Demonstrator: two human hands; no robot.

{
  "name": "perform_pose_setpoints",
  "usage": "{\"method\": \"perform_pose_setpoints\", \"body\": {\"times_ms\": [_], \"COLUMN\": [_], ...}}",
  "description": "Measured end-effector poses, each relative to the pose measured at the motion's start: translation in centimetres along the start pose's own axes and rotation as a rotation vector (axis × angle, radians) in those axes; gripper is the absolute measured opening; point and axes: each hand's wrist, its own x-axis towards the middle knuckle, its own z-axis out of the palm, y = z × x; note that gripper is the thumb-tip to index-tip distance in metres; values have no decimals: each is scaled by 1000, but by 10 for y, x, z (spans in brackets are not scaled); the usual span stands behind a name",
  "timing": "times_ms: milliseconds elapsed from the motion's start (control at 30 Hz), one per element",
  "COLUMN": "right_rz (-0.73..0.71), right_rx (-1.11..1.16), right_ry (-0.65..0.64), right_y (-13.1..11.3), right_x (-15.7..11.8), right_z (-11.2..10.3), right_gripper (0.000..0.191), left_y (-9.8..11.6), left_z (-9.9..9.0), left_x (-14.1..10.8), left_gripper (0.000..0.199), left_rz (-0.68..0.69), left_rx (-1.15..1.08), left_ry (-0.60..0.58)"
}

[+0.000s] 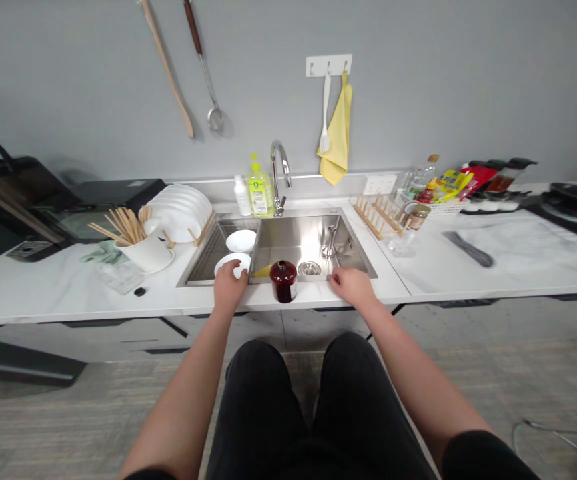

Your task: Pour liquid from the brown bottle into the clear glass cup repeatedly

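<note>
My left hand (229, 285) sits over the rim of a small white plate (233, 265), its fingers curled on the plate, at the left side of the stainless steel sink (308, 243). A second white plate (241, 241) lies behind it on a wire rack (213, 253). A dark red jar with a lid (283, 281) stands at the sink's front edge between my hands. My right hand (351, 287) rests on the front rim, holding nothing. A yellow sponge (262, 271) lies low in the basin.
A chrome faucet (281, 173) and a green soap bottle (260, 190) stand behind the sink. To the left are stacked white plates (181, 213) and a white cup of wooden chopsticks (143, 250). A wooden dish rack (378, 217) stands to the right.
</note>
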Motion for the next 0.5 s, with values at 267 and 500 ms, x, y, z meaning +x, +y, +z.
{"method": "perform_pose_setpoints", "body": {"times_ms": [267,500], "right_rz": [44,82], "right_rx": [69,370], "right_ry": [5,99], "right_y": [-1,13], "right_x": [-2,-2], "right_z": [6,10], "right_gripper": [44,44], "left_y": [-8,-126], "left_z": [-31,-162], "left_x": [-10,10], "left_gripper": [23,20], "left_rz": [-131,-292], "left_rx": [-201,-64], "left_ry": [216,724]}}
